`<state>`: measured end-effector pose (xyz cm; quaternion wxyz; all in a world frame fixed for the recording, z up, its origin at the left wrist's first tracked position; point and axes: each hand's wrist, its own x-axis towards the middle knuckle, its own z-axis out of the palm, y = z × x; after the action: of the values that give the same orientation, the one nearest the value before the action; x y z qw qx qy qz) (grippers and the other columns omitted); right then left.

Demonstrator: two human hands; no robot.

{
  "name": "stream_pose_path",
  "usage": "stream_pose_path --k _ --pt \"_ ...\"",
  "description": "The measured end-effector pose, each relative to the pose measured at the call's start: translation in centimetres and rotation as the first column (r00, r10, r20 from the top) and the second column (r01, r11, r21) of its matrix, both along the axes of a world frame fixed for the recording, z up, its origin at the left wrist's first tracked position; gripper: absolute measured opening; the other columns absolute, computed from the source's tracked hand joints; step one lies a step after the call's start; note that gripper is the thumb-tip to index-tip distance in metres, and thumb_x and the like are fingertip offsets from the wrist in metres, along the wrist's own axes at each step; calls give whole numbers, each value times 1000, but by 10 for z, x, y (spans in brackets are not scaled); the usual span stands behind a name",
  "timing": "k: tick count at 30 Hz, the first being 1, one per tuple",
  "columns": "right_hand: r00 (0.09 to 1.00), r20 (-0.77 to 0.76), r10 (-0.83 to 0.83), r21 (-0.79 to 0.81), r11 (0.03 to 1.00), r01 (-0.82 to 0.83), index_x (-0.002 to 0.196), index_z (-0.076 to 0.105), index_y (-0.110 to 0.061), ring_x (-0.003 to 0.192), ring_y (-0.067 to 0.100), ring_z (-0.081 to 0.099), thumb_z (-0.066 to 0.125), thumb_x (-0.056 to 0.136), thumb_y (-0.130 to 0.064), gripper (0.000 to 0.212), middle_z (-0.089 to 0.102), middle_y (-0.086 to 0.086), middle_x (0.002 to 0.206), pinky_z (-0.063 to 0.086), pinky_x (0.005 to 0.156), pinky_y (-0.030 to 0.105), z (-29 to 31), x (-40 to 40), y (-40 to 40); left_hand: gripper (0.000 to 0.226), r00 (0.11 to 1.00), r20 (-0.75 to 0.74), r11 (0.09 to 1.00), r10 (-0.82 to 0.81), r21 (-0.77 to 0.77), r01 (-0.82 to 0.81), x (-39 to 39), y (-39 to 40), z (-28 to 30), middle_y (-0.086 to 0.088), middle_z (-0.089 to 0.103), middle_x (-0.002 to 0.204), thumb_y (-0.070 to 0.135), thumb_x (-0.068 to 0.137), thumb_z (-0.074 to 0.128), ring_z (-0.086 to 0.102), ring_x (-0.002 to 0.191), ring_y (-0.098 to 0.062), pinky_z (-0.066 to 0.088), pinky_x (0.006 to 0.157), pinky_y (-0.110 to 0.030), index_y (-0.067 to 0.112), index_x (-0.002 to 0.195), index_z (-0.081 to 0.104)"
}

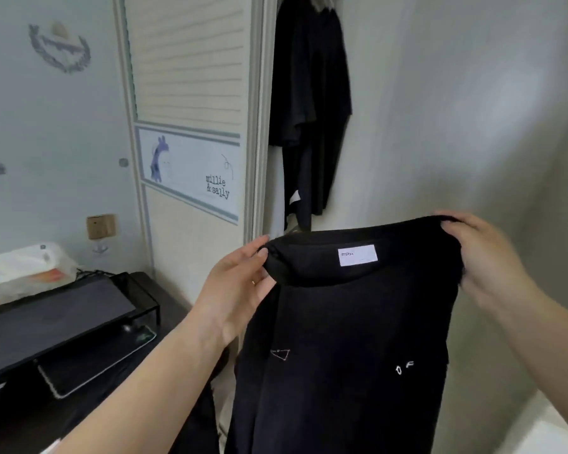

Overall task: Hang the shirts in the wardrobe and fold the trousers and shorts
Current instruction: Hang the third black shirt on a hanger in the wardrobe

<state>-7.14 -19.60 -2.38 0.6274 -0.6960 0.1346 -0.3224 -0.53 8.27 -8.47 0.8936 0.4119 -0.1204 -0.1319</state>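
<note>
Hanging step: left hand and right hand fingers grasp the black T-shirt at its shoulders, centre frame. Next: fit a hanger.

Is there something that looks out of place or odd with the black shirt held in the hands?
Nothing stands out. The left hand and right hand grip the black shirt by its shoulders, so it hangs straight, white label visible, no hanger seen in it yet.
</note>
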Motion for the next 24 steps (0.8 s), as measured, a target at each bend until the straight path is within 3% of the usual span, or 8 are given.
stream_pose_path --k 4,8,10,17,21,24 --pt "995 34 -93 5 996 93 93 68 -26 92 16 66 48 92 -10 26 69 0 98 51 75 29 29 22 -14 25 991 42 990 -131 -40 133 41 -16 26 -7 73 99 1 96 46 70 81 -11 59 75 -26 9 114 61" --pt "975 107 -193 35 981 190 92 68 -27 83 16 63 48 90 -10 27 65 3 94 51 68 28 61 49 -30 30 959 130 967 -251 -13 255 80 -43 53 -12 69 115 3 97 47 68 101 -16 56 86 -28 4 123 60" --pt "962 150 -230 53 973 224 91 67 -27 78 15 62 47 89 -9 27 64 2 90 51 65 27 79 65 -38 28 956 189 974 -225 17 226 96 -59 72 -11 72 108 4 95 50 69 98 -15 57 83 -26 6 120 62" --pt "920 246 -306 70 952 298 88 67 -28 86 19 64 46 87 -10 27 66 2 94 56 77 33 144 113 -84 30 923 368 993 -114 17 116 137 -121 136 -9 72 107 5 91 57 69 102 -18 57 67 -20 9 121 61" --pt "903 317 -290 37 955 294 82 65 -26 81 19 63 47 88 -9 25 65 0 87 54 71 31 180 135 -114 30 911 411 996 -42 -55 71 161 -162 177 -8 73 107 5 91 59 68 103 -17 54 93 -33 8 120 62" --pt "900 305 -311 -68 936 346 82 64 -19 81 22 59 46 87 -11 20 63 4 88 50 75 32 202 153 -140 31 906 423 993 9 -114 44 177 -192 206 -7 73 107 8 89 63 68 103 -17 50 98 -36 8 120 63"
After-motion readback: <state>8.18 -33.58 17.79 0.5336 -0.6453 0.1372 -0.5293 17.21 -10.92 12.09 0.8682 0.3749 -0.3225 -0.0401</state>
